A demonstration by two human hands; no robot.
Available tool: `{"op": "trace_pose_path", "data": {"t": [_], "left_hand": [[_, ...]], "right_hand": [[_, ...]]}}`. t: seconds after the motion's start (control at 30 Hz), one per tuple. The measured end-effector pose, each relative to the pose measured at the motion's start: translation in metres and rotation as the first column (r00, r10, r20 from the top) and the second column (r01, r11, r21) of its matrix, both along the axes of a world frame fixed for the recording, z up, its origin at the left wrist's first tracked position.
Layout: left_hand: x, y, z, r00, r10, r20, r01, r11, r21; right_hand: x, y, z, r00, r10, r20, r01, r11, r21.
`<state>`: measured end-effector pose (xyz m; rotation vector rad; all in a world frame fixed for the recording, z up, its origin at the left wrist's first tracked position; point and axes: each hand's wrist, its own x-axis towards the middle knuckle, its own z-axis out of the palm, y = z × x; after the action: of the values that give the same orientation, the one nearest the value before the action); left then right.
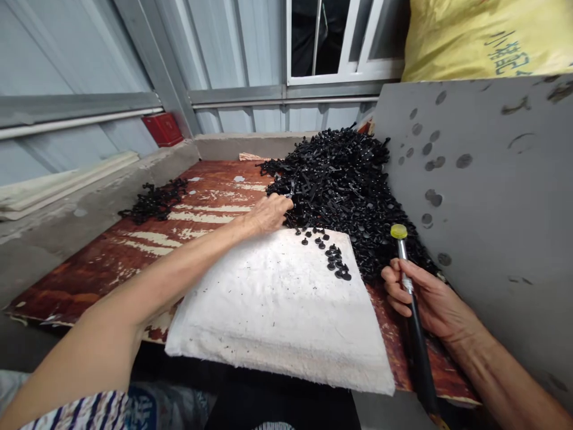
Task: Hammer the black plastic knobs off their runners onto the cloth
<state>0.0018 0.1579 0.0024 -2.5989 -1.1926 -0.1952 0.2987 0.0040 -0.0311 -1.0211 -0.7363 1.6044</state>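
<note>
My left hand (271,213) is at the near left edge of a big heap of small black parts (335,179). Its fingers are closed, and what they hold, if anything, is hidden. My right hand (418,292) is wrapped round a rod-shaped tool with a black handle (421,352), a shiny metal shaft and a round yellow head (398,231). The tool stands tilted beside the heap's right side, head upward. In front of me lies a white cloth (268,310), with several loose black round-headed pieces (335,258) near its far right corner.
A smaller clump of black parts (154,202) lies on the left of the worn red-brown board (85,269). A grey spotted panel (496,179) rises on the right, with a yellow sack (470,36) behind it. A red box (163,129) stands at the back left ledge.
</note>
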Motion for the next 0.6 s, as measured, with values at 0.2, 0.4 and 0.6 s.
{"op": "trace_pose_path", "data": {"t": [0.2,0.4,0.6], "left_hand": [[0.008,-0.001,-0.023,0.991,-0.057,-0.122,0.061,0.998,0.033],[-0.015,0.01,-0.009,0.967,0.045,0.25,-0.048,0.999,0.005],[-0.039,0.005,0.021,0.538,0.389,0.748,0.115,0.845,-0.522]], "right_hand": [[-0.004,-0.001,0.004,0.999,-0.004,0.042,0.005,0.999,-0.031],[-0.004,0.001,0.003,0.997,-0.015,0.072,0.02,0.997,-0.076],[-0.004,0.003,0.001,0.996,-0.013,0.089,0.022,0.996,-0.092]]}}
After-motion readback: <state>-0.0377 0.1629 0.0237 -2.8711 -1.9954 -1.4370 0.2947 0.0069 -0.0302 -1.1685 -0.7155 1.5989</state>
